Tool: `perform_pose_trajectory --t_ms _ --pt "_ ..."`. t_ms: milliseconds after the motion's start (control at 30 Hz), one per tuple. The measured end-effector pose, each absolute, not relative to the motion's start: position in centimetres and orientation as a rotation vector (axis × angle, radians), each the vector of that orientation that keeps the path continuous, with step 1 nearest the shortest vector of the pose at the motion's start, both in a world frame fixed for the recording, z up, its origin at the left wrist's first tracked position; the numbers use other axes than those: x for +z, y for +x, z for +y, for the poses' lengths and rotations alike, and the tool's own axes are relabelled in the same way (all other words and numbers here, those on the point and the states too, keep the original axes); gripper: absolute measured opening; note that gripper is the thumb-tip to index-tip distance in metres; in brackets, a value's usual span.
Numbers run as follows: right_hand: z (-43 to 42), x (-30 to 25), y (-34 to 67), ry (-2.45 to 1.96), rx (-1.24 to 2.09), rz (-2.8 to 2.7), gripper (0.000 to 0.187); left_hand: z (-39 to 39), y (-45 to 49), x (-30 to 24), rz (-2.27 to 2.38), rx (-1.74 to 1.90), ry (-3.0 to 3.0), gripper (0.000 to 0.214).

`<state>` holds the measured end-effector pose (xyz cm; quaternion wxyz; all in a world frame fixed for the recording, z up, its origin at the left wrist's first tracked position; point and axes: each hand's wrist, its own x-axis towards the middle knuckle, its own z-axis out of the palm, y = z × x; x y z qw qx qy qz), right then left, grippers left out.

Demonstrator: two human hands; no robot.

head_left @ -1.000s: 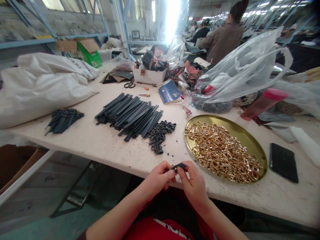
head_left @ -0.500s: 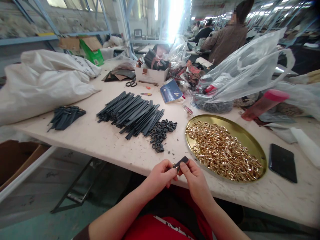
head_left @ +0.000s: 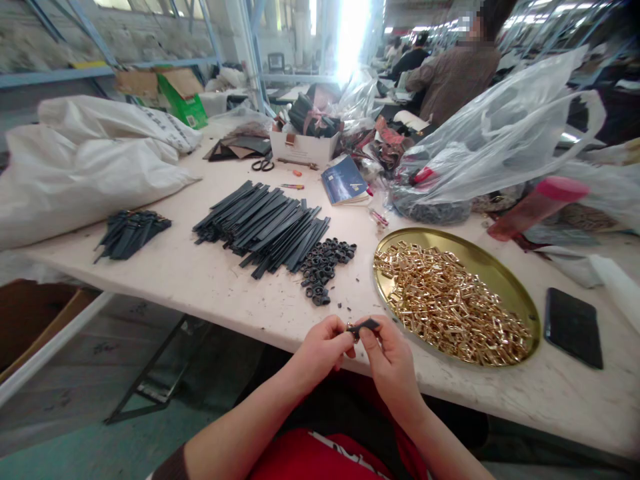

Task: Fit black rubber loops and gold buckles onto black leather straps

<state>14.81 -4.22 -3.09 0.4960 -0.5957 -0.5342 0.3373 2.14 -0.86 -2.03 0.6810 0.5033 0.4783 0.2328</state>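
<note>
At the table's front edge, my left hand (head_left: 329,343) and my right hand (head_left: 389,348) meet, both closed on one short dark strap (head_left: 363,327). A bit of gold metal, apparently a buckle, shows at the strap's left end by my left fingertips; the fingers hide most of it. Just beyond my hands lies a heap of small black loops (head_left: 325,267). Behind that is a pile of long dark straps (head_left: 265,227). To the right, a gold tray (head_left: 523,287) holds many gold buckles (head_left: 450,303).
A bundle of dark straps (head_left: 133,235) lies at the left, near a white sack (head_left: 95,173). A phone (head_left: 573,327) rests right of the tray. Farther back are scissors (head_left: 263,165), a blue booklet (head_left: 345,180), a white box (head_left: 303,148), a pink-capped bottle (head_left: 537,208) and a plastic bag (head_left: 500,147). A co-worker (head_left: 457,73) sits beyond.
The strap between my hands has tipped to lie flatter, and my right fingers have shifted slightly on it. My view has moved a little.
</note>
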Motion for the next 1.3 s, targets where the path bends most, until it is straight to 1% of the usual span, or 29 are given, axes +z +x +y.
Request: perform_pose_trajectory --t_ms 67,100,200,267,333,433,500,533,567,600,667,700,767,867,967,1067,1167,1233,1267,1300 --pt "-4.2 -3.1 15.1 -1.426 0.735 -1.387 0.013 -1.0 2.0 -1.9 1.164 0.523 1.290 0.015" --pt "-4.1 -3.2 15.3 -1.439 0.778 -1.399 0.013 -1.1 1.9 -1.8 1.199 0.524 1.381 0.016" --pt "-3.5 -3.5 15.7 -1.486 1.107 -1.288 0.020 -0.9 1.3 -1.3 1.222 0.482 1.581 0.023" --pt "-3.0 -3.7 15.6 -1.426 1.309 -1.170 0.024 -0.4 0.9 -1.2 1.220 0.448 1.636 0.028" --pt "-2.7 -3.8 15.3 -1.338 1.400 -1.103 0.026 0.3 0.7 -1.3 1.222 0.434 1.616 0.030" --pt "-1.7 -3.7 15.5 -1.258 1.435 -1.199 0.029 1.4 0.5 -1.8 1.174 0.446 1.436 0.022" --pt "-0.1 -3.5 16.5 -1.238 1.460 -1.392 0.038 1.9 0.5 -1.9 1.106 0.458 1.384 0.029" --pt "1.2 -3.4 17.2 -1.262 1.435 -1.503 0.044 2.2 0.4 -1.9 1.085 0.457 1.404 0.029" --pt "2.9 -3.3 18.0 -1.317 1.365 -1.609 0.049 2.4 0.3 -1.9 1.084 0.450 1.440 0.025" --pt "4.8 -3.2 18.9 -1.418 1.216 -1.677 0.050 2.6 0.3 -1.9 1.101 0.444 1.472 0.019" --pt "9.1 -3.2 20.3 -1.717 0.649 -1.888 0.036 3.1 0.2 -2.1 1.159 0.442 1.481 0.017" --pt "11.3 -3.3 20.8 -1.759 0.540 -1.914 0.029 3.3 0.1 -2.3 1.180 0.448 1.464 0.018" --pt "14.9 -3.8 21.3 -1.781 0.471 -1.998 0.024 3.8 -0.1 -2.9 1.193 0.468 1.434 0.019" --pt "17.9 -4.7 21.3 -1.788 0.482 -2.107 0.021 4.3 -0.4 -4.0 1.206 0.503 1.397 0.020" --pt "18.0 -5.4 21.5 -1.811 0.483 -2.126 0.015 4.3 -0.5 -4.5 1.218 0.527 1.373 0.020" --pt "16.3 -5.0 21.9 -1.821 0.499 -2.066 0.014 4.0 -0.4 -4.2 1.213 0.545 1.382 0.019" --pt "13.4 -3.7 21.8 -1.796 0.554 -1.980 0.022 4.0 0.0 -3.2 1.245 0.608 1.387 0.021" --pt "10.8 -2.9 21.1 -1.727 0.717 -1.882 0.033 4.1 0.4 -2.6 1.285 0.672 1.382 0.022" --pt "9.4 -2.6 20.5 -1.661 0.866 -1.792 0.037 4.2 0.6 -2.4 1.306 0.707 1.373 0.022" --pt "8.1 -2.5 19.8 -1.549 1.082 -1.633 0.039 4.3 0.8 -2.3 1.319 0.736 1.358 0.022"
